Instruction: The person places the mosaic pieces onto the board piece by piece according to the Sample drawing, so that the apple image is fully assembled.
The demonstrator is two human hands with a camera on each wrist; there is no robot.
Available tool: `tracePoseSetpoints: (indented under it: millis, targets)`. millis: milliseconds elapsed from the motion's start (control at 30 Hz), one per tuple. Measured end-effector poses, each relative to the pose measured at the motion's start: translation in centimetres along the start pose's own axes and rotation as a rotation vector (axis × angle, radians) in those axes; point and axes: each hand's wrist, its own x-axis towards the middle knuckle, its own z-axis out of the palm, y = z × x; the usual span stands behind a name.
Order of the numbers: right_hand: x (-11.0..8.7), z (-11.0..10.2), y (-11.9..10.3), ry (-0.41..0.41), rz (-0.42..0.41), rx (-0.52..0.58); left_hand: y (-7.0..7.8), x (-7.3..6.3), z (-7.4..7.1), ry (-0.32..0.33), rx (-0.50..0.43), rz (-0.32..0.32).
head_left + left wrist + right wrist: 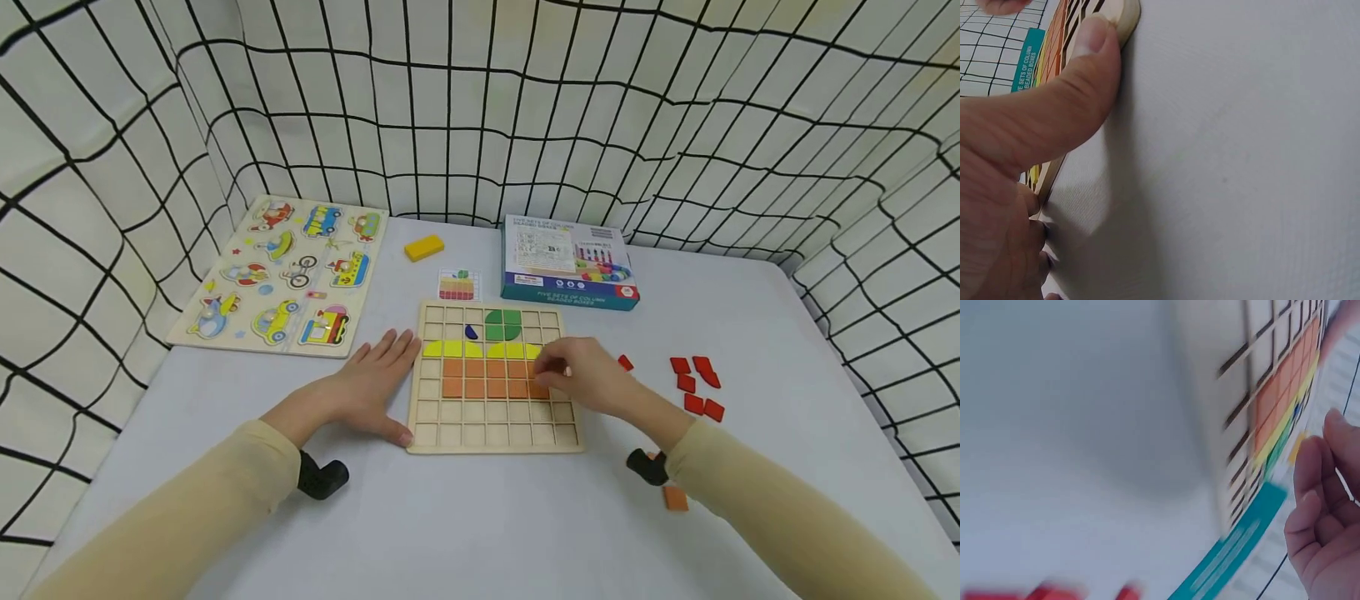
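Note:
A wooden grid board lies flat on the table. Two rows of orange squares fill its middle, with yellow curved pieces above them. Higher up sit green pieces and a small dark blue piece. My left hand lies spread along the board's left edge, its thumb at the near corner. Over the right end of the orange rows is my right hand, fingertips right at the last squares. Its fingers are loosely bent, with nothing visible between them in the right wrist view.
Several red pieces lie to the right, an orange square near the right sleeve. Behind the board are a pattern card, a yellow block and a teal-edged box. A vehicle puzzle board lies at left; black netting surrounds the table.

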Motion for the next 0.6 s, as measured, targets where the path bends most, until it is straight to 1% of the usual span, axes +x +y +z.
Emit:
tracePoseSetpoints:
  millis: [167, 300, 400, 467, 533, 600]
  targets:
    - [-5.0, -2.6, 5.3, 0.037, 0.057, -0.013, 0.0, 0.1, -0.1, 0.002, 0.018, -0.003]
    - [-9.0, -3.5, 8.6, 0.051, 0.109, -0.017, 0.1, 0.1, 0.0, 0.008, 0.023, -0.002]
    - [-11.7, -3.3, 10.2, 0.041, 0.122, -0.008, 0.1, 0.2, 0.0, 0.016, 0.021, 0.003]
    - [-13.0, -2.7, 10.7, 0.03, 0.125, 0.003, 0.0, 0.3, 0.1, 0.019, 0.021, 0.005]
    - [-14.0, -1.9, 10.9, 0.022, 0.139, 0.006, 0.0, 0.4, 0.2, 0.025, 0.022, 0.008]
    - [-14.4, -1.0, 11.0, 0.02, 0.155, -0.005, 0.0, 0.5, 0.3, 0.028, 0.019, 0.012]
